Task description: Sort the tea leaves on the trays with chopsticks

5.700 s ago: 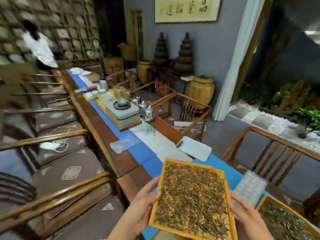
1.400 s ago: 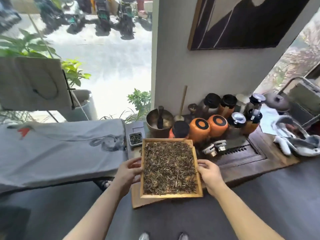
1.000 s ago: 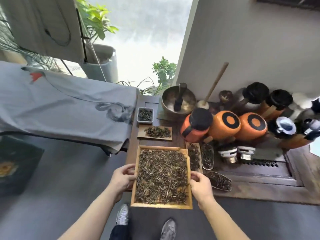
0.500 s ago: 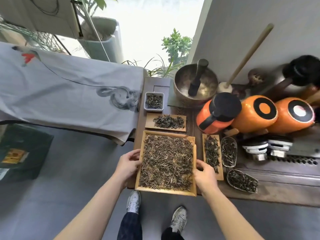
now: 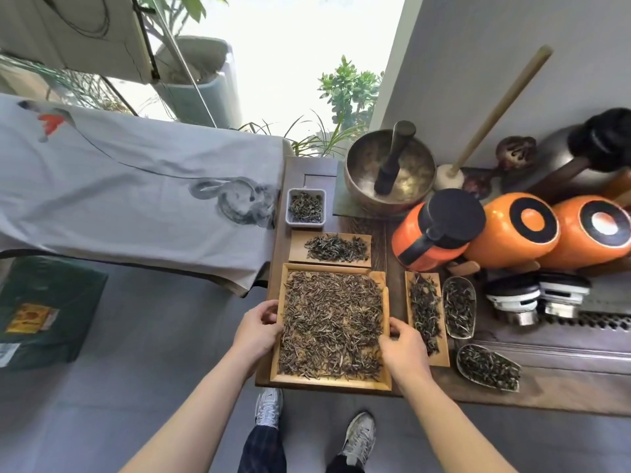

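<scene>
A large bamboo tray (image 5: 334, 383) covered with dry tea leaves (image 5: 333, 322) lies on the left end of a dark wooden table (image 5: 553, 394). My left hand (image 5: 257, 331) grips its left rim. My right hand (image 5: 403, 346) grips its right rim, thumb over the edge. Smaller lots of leaves lie around it: a flat bamboo tray (image 5: 296, 249) behind, a narrow bamboo tray (image 5: 442, 356) to the right, a small white dish (image 5: 306, 207) further back and two clear scoops (image 5: 459, 312) (image 5: 488, 367). No chopsticks are in view.
A brass bowl (image 5: 389, 172) with a pestle, three orange jars (image 5: 437, 230) and black-and-white lids (image 5: 512, 297) crowd the table's back and right. A grey cloth-covered table (image 5: 136, 196) stands to the left. My shoes (image 5: 269, 406) are on the grey floor below.
I carried the large tray from the long tea table to this low table. Over the last second it came down onto the table's left end, both hands still on its rims.
</scene>
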Available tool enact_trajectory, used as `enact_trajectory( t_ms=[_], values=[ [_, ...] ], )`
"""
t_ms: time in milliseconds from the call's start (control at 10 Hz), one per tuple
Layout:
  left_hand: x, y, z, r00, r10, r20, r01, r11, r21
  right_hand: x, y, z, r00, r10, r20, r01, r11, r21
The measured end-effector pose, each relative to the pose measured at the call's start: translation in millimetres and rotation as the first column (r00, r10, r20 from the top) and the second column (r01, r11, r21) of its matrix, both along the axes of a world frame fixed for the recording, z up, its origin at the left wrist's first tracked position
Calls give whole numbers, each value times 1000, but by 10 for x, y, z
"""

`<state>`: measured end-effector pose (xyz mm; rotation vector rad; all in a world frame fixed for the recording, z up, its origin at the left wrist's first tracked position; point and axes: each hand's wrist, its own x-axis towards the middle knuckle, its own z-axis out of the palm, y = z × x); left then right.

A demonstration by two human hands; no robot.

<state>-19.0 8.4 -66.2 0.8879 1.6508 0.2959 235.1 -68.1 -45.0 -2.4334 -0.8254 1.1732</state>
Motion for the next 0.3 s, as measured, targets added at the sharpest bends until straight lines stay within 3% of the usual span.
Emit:
enact_trajectory(
  t_ms=[200,300],
  values=[
    [19,110,320,942,-240,-235,255,966,36,-13,46,309,996,69,52,-68,998,-13],
    [47,231,673,883,-320,-344,367,927,80,-51,126,662,991,95,97,-105,989,103]
  ],
)
